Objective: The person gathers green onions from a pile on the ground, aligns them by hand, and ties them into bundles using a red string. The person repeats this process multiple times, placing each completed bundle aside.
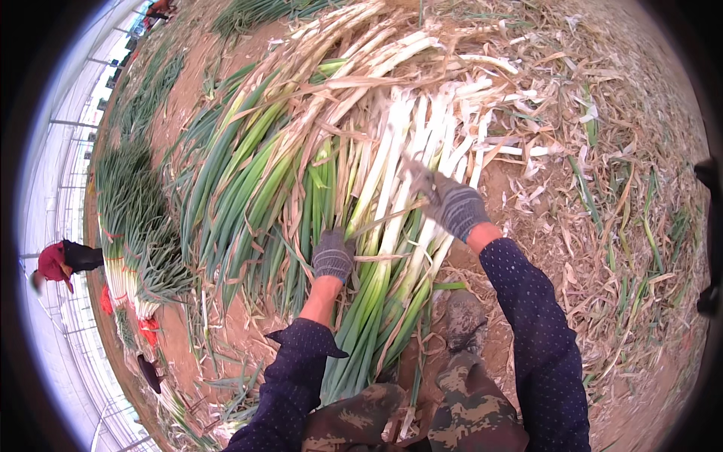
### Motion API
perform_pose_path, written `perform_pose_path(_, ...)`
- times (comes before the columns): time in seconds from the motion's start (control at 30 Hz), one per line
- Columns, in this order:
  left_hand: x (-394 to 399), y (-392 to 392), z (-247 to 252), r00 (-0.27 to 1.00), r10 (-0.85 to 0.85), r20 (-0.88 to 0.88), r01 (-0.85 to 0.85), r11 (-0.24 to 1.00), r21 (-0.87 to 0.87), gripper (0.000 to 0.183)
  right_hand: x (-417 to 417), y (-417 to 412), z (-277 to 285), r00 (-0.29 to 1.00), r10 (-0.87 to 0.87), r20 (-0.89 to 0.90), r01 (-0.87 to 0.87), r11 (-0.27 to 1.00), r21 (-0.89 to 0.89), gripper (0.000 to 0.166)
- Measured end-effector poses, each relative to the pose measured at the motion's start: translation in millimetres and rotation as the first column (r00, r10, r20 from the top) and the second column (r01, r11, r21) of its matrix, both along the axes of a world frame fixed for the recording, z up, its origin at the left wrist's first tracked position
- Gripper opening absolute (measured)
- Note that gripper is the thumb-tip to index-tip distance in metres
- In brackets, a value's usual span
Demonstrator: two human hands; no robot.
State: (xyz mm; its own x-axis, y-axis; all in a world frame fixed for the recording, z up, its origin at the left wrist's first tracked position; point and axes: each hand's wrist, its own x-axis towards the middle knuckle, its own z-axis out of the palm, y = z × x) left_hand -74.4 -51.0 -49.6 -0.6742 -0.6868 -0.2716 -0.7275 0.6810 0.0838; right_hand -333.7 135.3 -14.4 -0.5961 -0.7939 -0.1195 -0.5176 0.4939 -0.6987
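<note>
A large pile of long green onions [390, 186] lies before me, with white stems towards the far right and green leaves towards me and to the left. My left hand [333, 257], in a grey knit glove, is curled around leaves in the middle of the pile; its fingertips are hidden. My right hand [456, 208], gloved alike, is over the white stems at the pile's right side. Its fingers are blurred, so I cannot tell whether they grip anything. A thin dry leaf [387, 219] stretches between the two hands.
Dry husks and leaf scraps [599, 226] cover the soil on the right. Tied onion bundles [121, 248] stand at the left, near red ties [148, 330]. A person in a red top [53, 261] is beyond them. My camouflage trouser legs [474, 401] are close below the pile.
</note>
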Motion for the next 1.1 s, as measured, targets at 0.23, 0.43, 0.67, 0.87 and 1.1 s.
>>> perform_pose_path(0.23, 6, 0, -7, 0.996, 0.087, 0.008, -0.087, 0.977, 0.195, 0.070, 10, 12, 1, 0.978, -0.007, 0.209, -0.014, 0.995, 0.094, 0.065)
perform_pose_path(0.43, 22, -33, -2, 0.993, 0.036, 0.111, -0.079, 0.905, 0.417, 0.077, 94, 66, 15, 0.935, 0.124, 0.334, -0.169, 0.980, 0.108, 0.070)
perform_pose_path(0.67, 28, -32, 15, 0.990, 0.136, 0.028, -0.112, 0.670, 0.734, 0.048, 127, 114, 28, 0.875, 0.138, 0.464, -0.175, 0.984, 0.037, 0.058)
perform_pose_path(0.87, 28, -29, 44, 0.981, 0.193, 0.029, -0.135, 0.564, 0.814, 0.041, 144, 141, 23, 0.929, 0.270, 0.252, -0.260, 0.963, -0.071, 0.060)
perform_pose_path(1.1, 48, -45, 2, 0.916, 0.399, -0.044, -0.134, 0.408, 0.903, 0.041, 163, 161, -4, 0.833, 0.222, 0.506, -0.198, 0.975, -0.102, 0.078)
